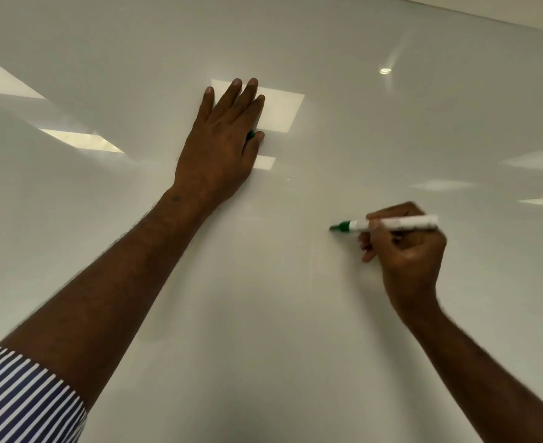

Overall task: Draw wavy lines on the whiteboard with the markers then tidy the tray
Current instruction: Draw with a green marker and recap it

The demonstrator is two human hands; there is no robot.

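A glossy white whiteboard fills the view, with no drawn lines visible on it. My right hand grips an uncapped green marker with a white barrel, its green tip pointing left and touching or nearly touching the board. My left hand lies flat against the board higher up, fingers stretched. A small green piece, apparently the marker's cap, is tucked between thumb and palm, mostly hidden. The tray is out of view.
Ceiling lights reflect as bright patches on the board at the left, centre and right. The board's top edge runs across the upper right corner. A striped blue and white sleeve shows at the lower left.
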